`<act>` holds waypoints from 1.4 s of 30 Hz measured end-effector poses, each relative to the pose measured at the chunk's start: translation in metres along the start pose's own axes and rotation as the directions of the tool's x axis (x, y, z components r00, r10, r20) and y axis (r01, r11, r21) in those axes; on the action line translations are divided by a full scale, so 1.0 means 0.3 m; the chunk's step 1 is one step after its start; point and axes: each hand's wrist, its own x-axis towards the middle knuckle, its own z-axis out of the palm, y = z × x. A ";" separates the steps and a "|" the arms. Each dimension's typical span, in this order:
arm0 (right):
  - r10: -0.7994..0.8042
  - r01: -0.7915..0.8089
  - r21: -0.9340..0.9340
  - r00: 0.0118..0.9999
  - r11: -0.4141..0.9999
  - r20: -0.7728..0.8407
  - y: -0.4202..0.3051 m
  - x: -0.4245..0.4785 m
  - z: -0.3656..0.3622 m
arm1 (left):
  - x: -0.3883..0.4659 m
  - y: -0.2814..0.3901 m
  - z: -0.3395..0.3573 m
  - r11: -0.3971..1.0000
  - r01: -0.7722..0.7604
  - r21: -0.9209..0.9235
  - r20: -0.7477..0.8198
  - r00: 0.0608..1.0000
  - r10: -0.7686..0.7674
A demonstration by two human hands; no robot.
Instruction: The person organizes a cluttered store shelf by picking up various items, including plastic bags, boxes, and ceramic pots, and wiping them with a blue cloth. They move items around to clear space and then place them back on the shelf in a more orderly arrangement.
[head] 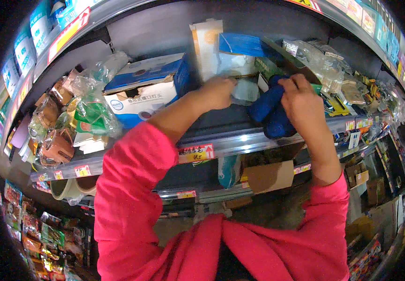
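My right hand [299,100] grips a bundle of dark blue cloth [272,105] above the front edge of a dark shelf [213,119]. Further left, my left hand [219,93] is curled and blurred, and its fingertips are hard to make out. It reaches in beside a translucent packet [246,90], and whether it touches the packet cannot be told. Behind the hands stand a white-and-orange carton [204,45] and a blue cardboard flap [241,44]. A dark green carton flap [290,58] slants behind my right hand.
Left of my forearm sits a torn blue-and-white lamp-holder box [142,100]. Beside it lie plastic-wrapped goods [93,112] and a brown cup-like container [57,147]. Clear-bagged items [323,66] fill the right. A price rail [230,144] edges the shelf; another shelf [185,179] lies below.
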 end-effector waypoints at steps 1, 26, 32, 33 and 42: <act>0.037 -0.034 0.050 0.998 0.998 -0.057 0.016 -0.010 -0.008 | 0.029 0.011 0.013 0.999 -0.037 0.040 0.082 0.996 0.034; -0.360 0.402 0.612 0.911 0.681 -0.199 -0.395 -0.035 0.125 | -0.557 0.301 -0.010 -0.138 -0.144 -0.980 -0.012 0.731 -0.682; -0.538 0.258 0.751 0.829 0.608 0.151 -0.316 -0.019 0.218 | -0.632 0.292 0.025 -0.189 -0.092 -0.978 0.063 0.729 -0.682; -0.534 0.249 0.693 0.814 0.677 0.229 -0.236 -0.001 0.235 | -0.615 0.295 0.022 -0.175 -0.111 -0.978 0.036 0.742 -0.670; -0.139 0.113 0.389 0.990 0.914 0.038 -0.133 0.044 0.199 | -0.584 0.287 -0.037 -0.195 0.011 -0.981 0.142 0.725 -0.674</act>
